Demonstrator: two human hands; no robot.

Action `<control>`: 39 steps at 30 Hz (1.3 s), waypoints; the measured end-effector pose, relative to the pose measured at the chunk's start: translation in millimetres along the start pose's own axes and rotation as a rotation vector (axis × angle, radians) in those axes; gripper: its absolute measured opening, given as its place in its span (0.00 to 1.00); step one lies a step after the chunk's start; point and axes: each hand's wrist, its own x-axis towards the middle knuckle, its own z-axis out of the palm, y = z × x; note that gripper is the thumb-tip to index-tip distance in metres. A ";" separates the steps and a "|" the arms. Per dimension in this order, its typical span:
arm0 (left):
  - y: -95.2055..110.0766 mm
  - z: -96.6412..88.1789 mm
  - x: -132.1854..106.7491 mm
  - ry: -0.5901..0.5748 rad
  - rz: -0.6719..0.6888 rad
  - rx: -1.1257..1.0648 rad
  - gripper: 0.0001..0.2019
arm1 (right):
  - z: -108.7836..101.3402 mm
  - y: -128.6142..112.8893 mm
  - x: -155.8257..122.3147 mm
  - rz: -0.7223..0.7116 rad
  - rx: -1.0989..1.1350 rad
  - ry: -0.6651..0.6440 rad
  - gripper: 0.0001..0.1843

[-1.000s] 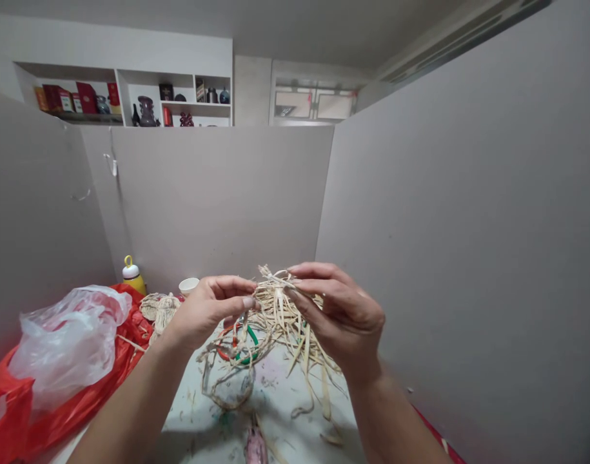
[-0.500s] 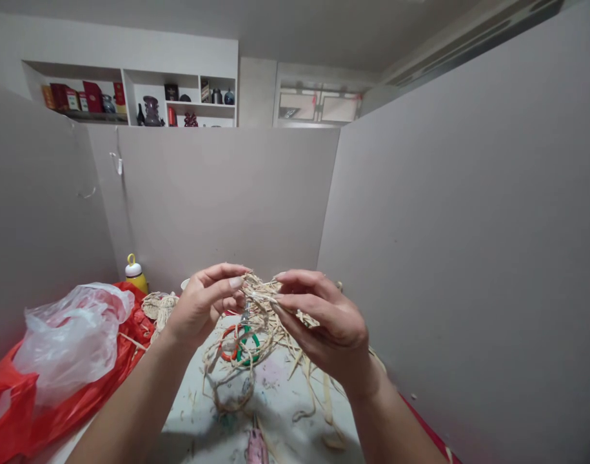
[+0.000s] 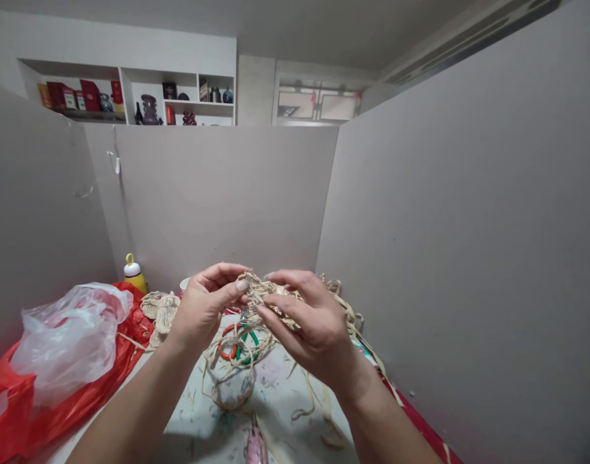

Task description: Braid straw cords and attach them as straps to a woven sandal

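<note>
Between both hands, above the table, is a small woven piece of pale straw-like strands. My left hand pinches its left edge between thumb and fingers. My right hand has its fingertips closed on the right side of the piece; the exact grip is partly hidden. A long braided cord of the same fibre curls on the table below. Scissors with orange and green handles lie under the strands. Nearer to me is a pink tool with a pointed metal tip.
A red plastic bag with a clear plastic bag on top fills the left side. Behind are woven straw pieces and a yellow bottle. Loose strands lie right. Grey partitions enclose the white table.
My right hand has shifted slightly left, over the woven piece. Loose strands at the right now show beyond it. My left hand has barely moved, keeping its pinch.
</note>
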 end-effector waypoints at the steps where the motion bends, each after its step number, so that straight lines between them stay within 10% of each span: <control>1: -1.5 0.6 -0.9 -0.004 0.024 0.030 0.09 | -0.4 -0.9 0.6 0.018 -0.054 -0.011 0.03; 8: -9.4 5.8 -7.7 -0.009 0.097 0.122 0.07 | 1.1 -4.7 -1.0 0.184 -0.184 -0.126 0.08; 20: -1.9 8.3 -9.2 0.032 0.155 0.183 0.06 | -1.5 -6.0 -0.5 0.605 0.466 0.085 0.05; 27: -6.2 10.0 -12.3 0.018 0.193 0.294 0.06 | -16.9 1.6 -0.6 0.653 0.491 0.020 0.06; 39: 5.0 -4.3 -3.8 -0.255 -0.102 0.370 0.11 | -64.8 16.3 3.4 0.796 0.432 0.084 0.07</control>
